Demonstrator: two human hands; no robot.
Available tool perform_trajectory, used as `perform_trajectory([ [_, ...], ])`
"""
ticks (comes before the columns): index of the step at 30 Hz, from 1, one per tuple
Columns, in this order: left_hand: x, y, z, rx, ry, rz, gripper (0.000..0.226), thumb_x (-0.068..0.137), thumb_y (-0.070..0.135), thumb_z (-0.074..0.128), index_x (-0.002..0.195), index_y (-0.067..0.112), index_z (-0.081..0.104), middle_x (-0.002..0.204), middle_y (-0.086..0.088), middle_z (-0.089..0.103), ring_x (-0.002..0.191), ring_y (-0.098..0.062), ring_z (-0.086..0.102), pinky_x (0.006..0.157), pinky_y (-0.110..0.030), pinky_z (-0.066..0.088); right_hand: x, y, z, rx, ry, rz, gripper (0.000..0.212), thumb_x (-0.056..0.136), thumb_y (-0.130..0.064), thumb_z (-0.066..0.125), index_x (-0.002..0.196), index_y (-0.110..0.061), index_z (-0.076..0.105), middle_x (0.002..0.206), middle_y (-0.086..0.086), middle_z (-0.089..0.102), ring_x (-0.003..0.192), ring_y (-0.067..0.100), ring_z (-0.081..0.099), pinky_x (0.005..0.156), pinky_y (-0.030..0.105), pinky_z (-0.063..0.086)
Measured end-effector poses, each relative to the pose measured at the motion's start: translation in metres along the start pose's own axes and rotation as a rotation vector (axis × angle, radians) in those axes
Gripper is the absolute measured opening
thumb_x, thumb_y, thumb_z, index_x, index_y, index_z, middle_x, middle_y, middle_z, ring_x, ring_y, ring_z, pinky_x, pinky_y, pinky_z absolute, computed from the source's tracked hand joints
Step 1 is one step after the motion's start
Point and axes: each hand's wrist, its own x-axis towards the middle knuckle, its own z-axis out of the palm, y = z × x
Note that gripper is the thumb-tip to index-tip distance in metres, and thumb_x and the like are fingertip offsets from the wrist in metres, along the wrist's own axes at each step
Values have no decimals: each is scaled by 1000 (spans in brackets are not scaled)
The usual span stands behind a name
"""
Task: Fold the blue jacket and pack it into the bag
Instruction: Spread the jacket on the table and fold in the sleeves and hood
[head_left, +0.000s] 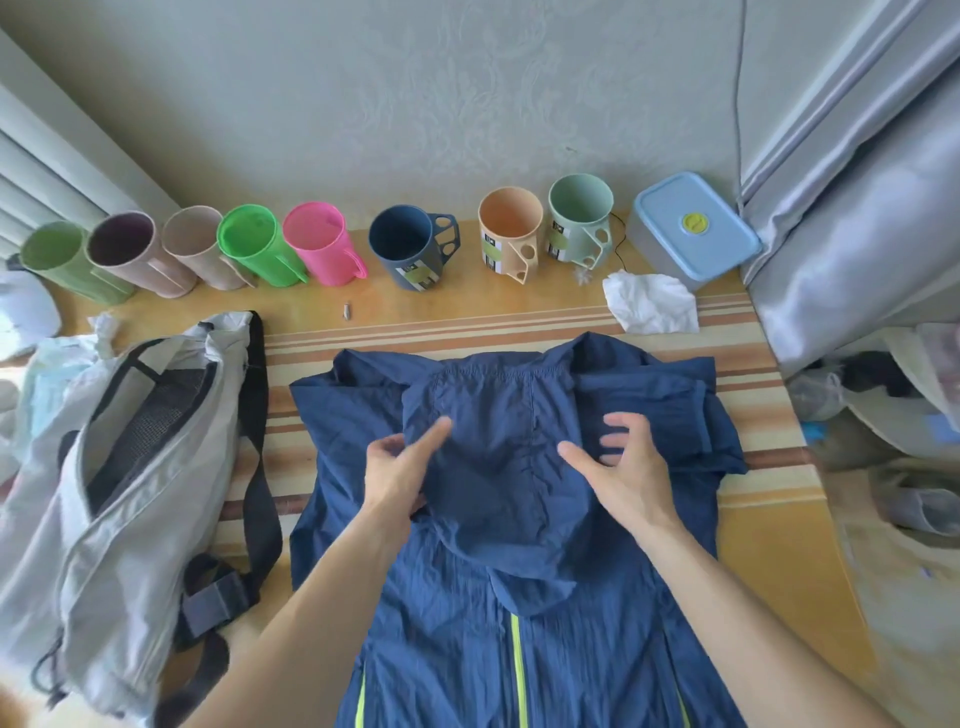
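Blue jacket (498, 519) lengthwise toward viewer, collar far, left hand (397, 473) pinching hood, right hand (621, 462) spread, empty.

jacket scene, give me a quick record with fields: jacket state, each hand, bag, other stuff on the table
jacket: blue jacket spread flat on the table, hood folded down onto its body
left hand: left hand pinches the hood's left edge
right hand: right hand open, fingers spread over the hood's right side
bag: grey bag lies unzipped left of the jacket
other: row of cups by the wall, blue-lidded box, crumpled white cloth
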Motion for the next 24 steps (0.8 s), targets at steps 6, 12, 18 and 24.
perform_trajectory([
  [6, -4, -13, -5, -185, -142, 88, 38, 84, -4, 75, 118, 12, 65, 114, -11, 77, 93, -27, 77, 75, -40, 63, 7, 7, 9, 314, 13, 79, 44, 81, -3, 78, 109, -20, 49, 97, 1, 70, 91, 23, 68, 77, 28, 54],
  [12, -12, -39, -3, 426, 202, 879, 65, 92, 33, 72, 148, 31, 39, 159, -1, 39, 147, -15, 36, 118, -36, 32, -20, 23, 21, -349, 182, -686, 42, 98, -28, 61, 138, -16, 55, 154, 9, 43, 143, 23, 41, 116, 35, 36],
  [18, 17, -97, -13, 1423, 0, 1233, 69, 101, 65, 34, 161, 33, 22, 172, -7, 4, 159, -27, 3, 124, -51, 21, -24, 64, 53, -887, -135, -807, 72, 102, -64, 32, 162, -27, 17, 171, 10, 5, 158, 30, -1, 123, 52, 21],
  [24, 19, -107, -18, 1533, 46, 1148, 78, 100, 69, 25, 163, 28, 6, 172, -10, -2, 158, -28, -3, 126, -51, 13, -37, 70, 55, -938, -76, -709, 78, 100, -68, 29, 163, -29, 5, 171, 9, -4, 158, 28, -7, 126, 52, 13],
])
